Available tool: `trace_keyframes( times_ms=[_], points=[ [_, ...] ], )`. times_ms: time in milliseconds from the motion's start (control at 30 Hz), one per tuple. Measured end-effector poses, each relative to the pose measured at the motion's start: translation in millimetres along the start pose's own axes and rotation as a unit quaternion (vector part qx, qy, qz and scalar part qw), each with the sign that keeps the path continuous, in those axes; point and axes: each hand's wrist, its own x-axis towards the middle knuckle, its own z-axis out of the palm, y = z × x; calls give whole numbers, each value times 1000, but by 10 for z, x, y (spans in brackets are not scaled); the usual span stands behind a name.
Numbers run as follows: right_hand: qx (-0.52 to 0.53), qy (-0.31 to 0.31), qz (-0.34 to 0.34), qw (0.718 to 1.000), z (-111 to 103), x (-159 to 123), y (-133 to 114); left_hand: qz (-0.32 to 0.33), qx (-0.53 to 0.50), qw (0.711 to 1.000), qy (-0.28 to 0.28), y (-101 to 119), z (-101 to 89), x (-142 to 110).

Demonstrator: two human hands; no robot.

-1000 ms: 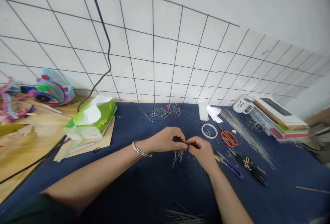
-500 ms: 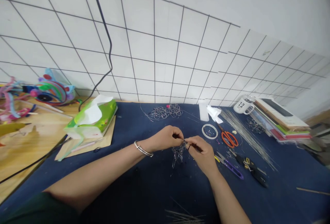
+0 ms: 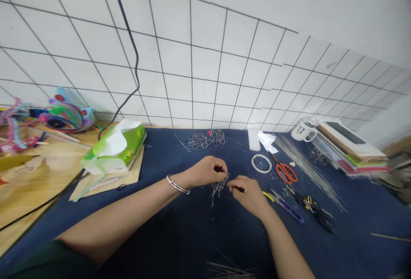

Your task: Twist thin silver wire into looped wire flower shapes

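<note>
Thin silver wire, bent into a loose openwork piece [image 3: 218, 187], hangs beneath my left hand [image 3: 210, 171], whose thumb and fingers pinch its upper part. My right hand [image 3: 248, 195] is closed at the right side of the same piece, its fingertips pressed together on the wire there; the exact strand is too small to make out. Behind my hands lies a coiled wire shape [image 3: 207, 139] with a small pink spot. To the right are purple thread snips [image 3: 290, 210] and a yellow-handled tool [image 3: 268, 196], partly hidden by my right hand.
Orange-handled scissors [image 3: 285, 173], black pliers [image 3: 316, 212], a white ring dish [image 3: 261, 164] with beads and a bundle of straight wires [image 3: 311, 172] lie right. A mug [image 3: 302, 130] and stacked books [image 3: 353, 146] stand behind. A green tissue pack [image 3: 118, 146] is left; cut wires [image 3: 229, 269] lie in front.
My right hand has shifted slightly left and down along the wire piece. The piece has swung a little left, while my left hand keeps its pinch nearly in place.
</note>
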Motion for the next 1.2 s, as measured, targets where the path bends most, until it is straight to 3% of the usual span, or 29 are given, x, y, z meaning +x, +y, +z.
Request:
trace_keyframes(
  times_ms=[233, 500, 733, 967, 1200],
  points=[
    [132, 60, 142, 979, 102, 4, -7, 20, 26, 999, 15, 44, 112, -31],
    [9, 172, 125, 977, 225, -34, -59, 71, 91, 993, 0, 93, 206, -76],
    [-27, 188, 109, 976, 248, -52, -83, 126, 129, 984, -15, 205, 111, -74],
    [-56, 222, 108, 967, 244, -34, -28, 145, 104, 983, -48, 109, 70, -47],
    [-32, 220, 110, 969, 296, -38, -35, 187, 164, 969, -10, 34, 89, -9]
  ],
)
